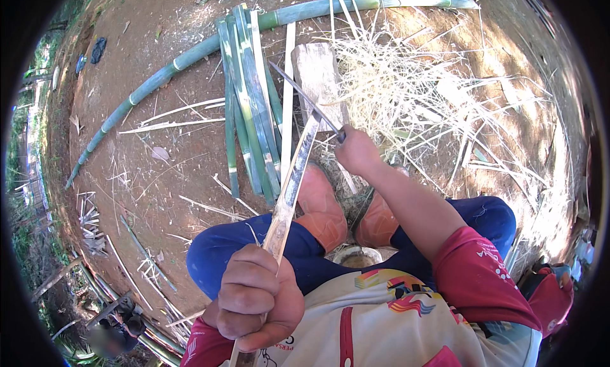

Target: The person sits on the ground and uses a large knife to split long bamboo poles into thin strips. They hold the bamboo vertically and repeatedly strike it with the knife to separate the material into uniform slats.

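Note:
My left hand (257,297) is closed around the near end of a long flat bamboo strip (292,179) that slants up and away from my chest. My right hand (357,151) grips the handle of a curved knife (305,97); its blade lies across the far end of the strip. I sit with my knees apart in blue trousers, my orange boots (324,208) on the dirt below the strip.
A bundle of split green bamboo slats (251,100) lies on the ground ahead. A wooden block (318,74) stands beside it, with a heap of pale shavings (413,94) to the right. A long green bamboo pole (190,52) curves across the back.

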`<action>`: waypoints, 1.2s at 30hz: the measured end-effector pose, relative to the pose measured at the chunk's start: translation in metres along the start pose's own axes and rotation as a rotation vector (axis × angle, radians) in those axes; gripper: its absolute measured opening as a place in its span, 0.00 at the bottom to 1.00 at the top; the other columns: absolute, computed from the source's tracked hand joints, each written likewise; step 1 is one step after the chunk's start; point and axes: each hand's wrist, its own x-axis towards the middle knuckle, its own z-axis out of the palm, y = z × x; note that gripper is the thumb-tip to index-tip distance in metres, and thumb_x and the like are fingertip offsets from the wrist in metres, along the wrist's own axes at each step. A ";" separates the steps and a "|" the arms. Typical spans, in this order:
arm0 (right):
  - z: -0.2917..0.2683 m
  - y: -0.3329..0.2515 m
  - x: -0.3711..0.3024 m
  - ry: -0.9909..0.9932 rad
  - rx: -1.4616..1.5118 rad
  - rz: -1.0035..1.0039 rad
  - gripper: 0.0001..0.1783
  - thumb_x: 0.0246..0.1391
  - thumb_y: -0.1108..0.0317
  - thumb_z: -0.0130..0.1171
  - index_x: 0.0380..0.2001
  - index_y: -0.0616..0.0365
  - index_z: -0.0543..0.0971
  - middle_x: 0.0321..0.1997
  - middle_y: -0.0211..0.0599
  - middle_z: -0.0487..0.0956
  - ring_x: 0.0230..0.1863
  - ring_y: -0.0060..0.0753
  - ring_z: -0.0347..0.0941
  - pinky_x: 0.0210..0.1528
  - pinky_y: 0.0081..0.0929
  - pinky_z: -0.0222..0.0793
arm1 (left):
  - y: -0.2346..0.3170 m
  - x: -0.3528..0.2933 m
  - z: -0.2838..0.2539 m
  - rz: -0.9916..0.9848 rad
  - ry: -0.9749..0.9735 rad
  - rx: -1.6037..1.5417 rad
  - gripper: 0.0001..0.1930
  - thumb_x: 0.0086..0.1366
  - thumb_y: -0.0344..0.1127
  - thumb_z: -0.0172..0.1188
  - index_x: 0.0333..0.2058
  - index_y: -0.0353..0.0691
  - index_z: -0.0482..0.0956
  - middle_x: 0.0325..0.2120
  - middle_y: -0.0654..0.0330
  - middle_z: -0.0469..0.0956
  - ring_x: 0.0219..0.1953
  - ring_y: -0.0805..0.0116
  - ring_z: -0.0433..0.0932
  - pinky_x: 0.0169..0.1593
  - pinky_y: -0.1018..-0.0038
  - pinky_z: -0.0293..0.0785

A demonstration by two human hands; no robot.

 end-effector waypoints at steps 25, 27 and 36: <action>-0.056 -0.054 -0.155 0.035 0.068 -0.452 0.16 0.50 0.67 0.62 0.42 0.58 0.75 0.34 0.49 0.80 0.34 0.54 0.81 0.36 0.48 0.74 | -0.003 0.008 -0.007 -0.024 -0.177 -0.063 0.22 0.75 0.53 0.50 0.24 0.49 0.61 0.14 0.70 0.58 0.13 0.76 0.56 0.20 0.73 0.51; -0.061 -0.056 -0.165 0.034 0.106 -0.545 0.19 0.47 0.68 0.64 0.43 0.60 0.73 0.35 0.49 0.79 0.33 0.56 0.80 0.36 0.47 0.75 | -0.002 0.011 -0.007 -0.039 -0.219 -0.069 0.22 0.75 0.54 0.50 0.24 0.49 0.61 0.14 0.70 0.58 0.13 0.76 0.56 0.21 0.73 0.51; -0.056 -0.047 -0.161 0.021 0.175 -0.573 0.22 0.46 0.69 0.66 0.44 0.61 0.73 0.35 0.49 0.79 0.34 0.56 0.80 0.35 0.47 0.76 | -0.005 0.013 -0.004 -0.044 -0.235 -0.098 0.23 0.74 0.54 0.51 0.22 0.51 0.60 0.13 0.73 0.58 0.11 0.80 0.54 0.20 0.75 0.50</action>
